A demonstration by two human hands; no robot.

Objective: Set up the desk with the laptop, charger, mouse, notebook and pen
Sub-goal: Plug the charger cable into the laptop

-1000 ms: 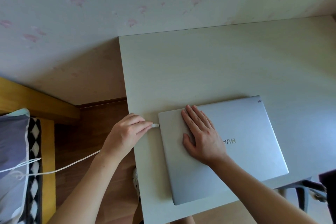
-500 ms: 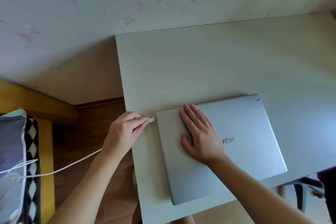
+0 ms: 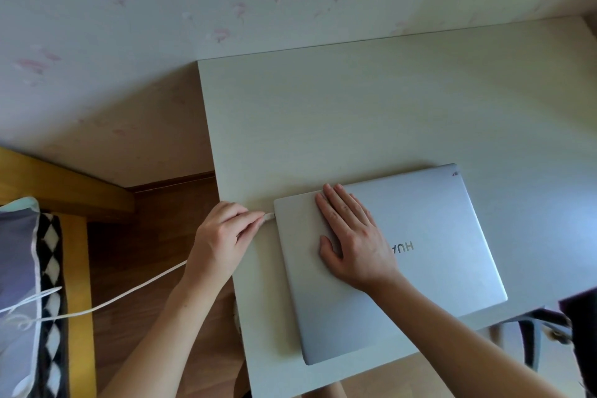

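Note:
A closed silver laptop (image 3: 429, 255) lies on the pale desk (image 3: 355, 113), near its front left corner. My right hand (image 3: 352, 236) rests flat on the lid, fingers spread. My left hand (image 3: 223, 233) pinches the white plug of the charger cable (image 3: 129, 292) at the laptop's left edge; the plug tip touches that edge. The cable runs left over the floor towards the bed. No mouse, notebook or pen is in view.
A floral-papered wall (image 3: 226, 3) stands behind the desk. A yellow wooden bed frame (image 3: 76, 268) with a patterned pillow (image 3: 19, 284) sits at the left, over wooden floor (image 3: 145, 236). A chair frame (image 3: 533, 333) shows under the desk's right front.
My left hand has pushed the plug slightly right, closing the gap to the laptop's left edge. My right hand has stayed flat on the lid.

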